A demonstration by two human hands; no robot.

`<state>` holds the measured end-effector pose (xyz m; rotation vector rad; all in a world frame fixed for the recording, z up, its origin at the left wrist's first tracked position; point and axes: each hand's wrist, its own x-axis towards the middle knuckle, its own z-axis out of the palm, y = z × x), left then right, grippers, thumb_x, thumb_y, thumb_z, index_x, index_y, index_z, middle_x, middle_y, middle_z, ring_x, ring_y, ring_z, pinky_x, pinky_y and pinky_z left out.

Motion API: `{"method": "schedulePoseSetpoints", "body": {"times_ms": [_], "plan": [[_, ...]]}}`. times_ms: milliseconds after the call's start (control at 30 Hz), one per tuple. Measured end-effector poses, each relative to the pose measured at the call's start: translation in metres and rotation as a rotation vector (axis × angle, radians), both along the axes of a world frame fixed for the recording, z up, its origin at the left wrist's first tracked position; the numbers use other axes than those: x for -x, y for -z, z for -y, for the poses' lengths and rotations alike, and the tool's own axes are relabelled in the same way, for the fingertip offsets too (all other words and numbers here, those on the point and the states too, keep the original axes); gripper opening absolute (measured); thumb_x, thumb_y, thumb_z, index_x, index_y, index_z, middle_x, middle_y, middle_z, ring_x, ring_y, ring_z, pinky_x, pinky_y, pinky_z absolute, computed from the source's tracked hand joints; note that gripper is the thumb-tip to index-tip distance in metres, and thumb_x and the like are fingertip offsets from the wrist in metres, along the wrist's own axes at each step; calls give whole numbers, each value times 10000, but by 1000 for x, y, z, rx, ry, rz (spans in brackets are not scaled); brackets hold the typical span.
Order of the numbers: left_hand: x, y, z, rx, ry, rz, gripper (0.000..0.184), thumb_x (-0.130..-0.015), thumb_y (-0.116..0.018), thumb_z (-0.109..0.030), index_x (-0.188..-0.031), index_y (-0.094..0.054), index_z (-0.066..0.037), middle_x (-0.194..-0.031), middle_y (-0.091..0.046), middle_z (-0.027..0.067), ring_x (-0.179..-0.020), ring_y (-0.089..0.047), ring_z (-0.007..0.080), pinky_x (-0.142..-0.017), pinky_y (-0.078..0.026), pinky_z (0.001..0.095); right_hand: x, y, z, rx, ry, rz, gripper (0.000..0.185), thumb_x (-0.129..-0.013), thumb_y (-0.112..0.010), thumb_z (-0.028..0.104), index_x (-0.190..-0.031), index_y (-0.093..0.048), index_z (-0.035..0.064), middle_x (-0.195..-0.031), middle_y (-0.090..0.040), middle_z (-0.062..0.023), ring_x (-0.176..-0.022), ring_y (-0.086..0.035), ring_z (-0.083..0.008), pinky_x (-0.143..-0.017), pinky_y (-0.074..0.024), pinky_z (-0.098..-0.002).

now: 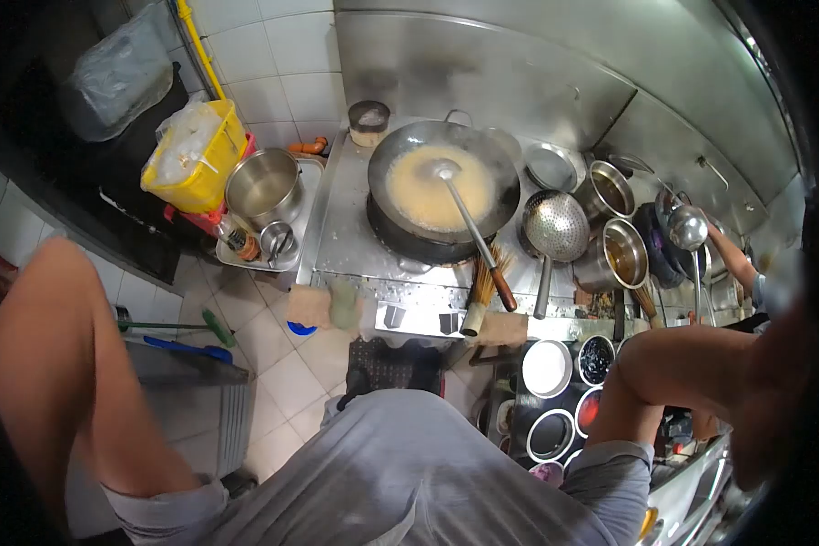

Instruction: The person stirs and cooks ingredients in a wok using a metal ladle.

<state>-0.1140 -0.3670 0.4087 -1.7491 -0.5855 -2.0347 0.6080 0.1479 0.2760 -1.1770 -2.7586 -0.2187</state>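
Note:
My left arm is bent up at the left edge, and its hand is out of the frame. My right hand [773, 400] is a dark blur close to the camera at the right edge. Its fingers cannot be made out, nor anything in them. Neither hand touches the wok [382, 218] on the stove in front of me. Cloudy, yellowish liquid [419, 196] fills much of it. A ladle [464, 214] rests in the wok, its bowl in the liquid and its wooden handle over the front rim.
Right of the wok are a perforated strainer [555, 227] and metal pots [621, 257]. A bamboo brush [482, 296] lies at the stove's front. Seasoning tubs [548, 368] stand lower right. Another person's arm [735, 253] reaches in at right. A tray [311, 196] holds a steel pot [264, 187].

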Motion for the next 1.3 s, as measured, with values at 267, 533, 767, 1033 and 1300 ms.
{"method": "schedulePoseSetpoints", "body": {"times_ms": [267,533,767,1033,1300], "plan": [[-7,-10,1,-1,3,-33,478,-1004,-500,-397,-1212,-634,12,-1206,-656,193,-1153,-609,324,-1007,-489,443,-35,63,-113,-39,-2,220,384,-887,-495,63,-1240,-631,-1,-1178,-690,-147,-965,-679,-309,-801,-539,-424],[-8,-16,-14,-55,12,-89,502,-1003,-492,-422,-1214,-634,12,-1206,-653,196,-1157,-605,332,-1001,-489,447,-50,144,-255,193,-200,130,450,-857,-501,6,-1288,-633,3,-1081,-721,-132,-882,-700,-265,-758,-554,-369],[-13,-26,-24,-86,8,-134,524,-1002,-485,-443,-1215,-634,11,-1206,-651,198,-1160,-601,339,-995,-490,450,49,-2,-145,-278,-23,-58,465,-888,-559,50,-1348,-585,-15,-1144,-691,-132,-977,-674,-242,-851,-532,-365],[-2,-26,-4,-250,-10,-90,548,-1001,-477,-468,-1217,-634,11,-1207,-648,202,-1163,-597,347,-989,-490,453,306,-91,149,-262,-434,-1096,512,-935,-662,138,-1417,-541,15,-1294,-635,-168,-1168,-621,-282,-1021,-475,-381],[-60,133,-134,879,-127,159,355,-1021,-546,-259,-1121,-707,40,-1147,-718,181,-1069,-682,284,-969,-521,417,366,201,126,495,137,-16,978,-843,-791,422,-1627,-238,236,-1322,-553,-344,-1171,-610,-507,-944,-540,-542]]}}
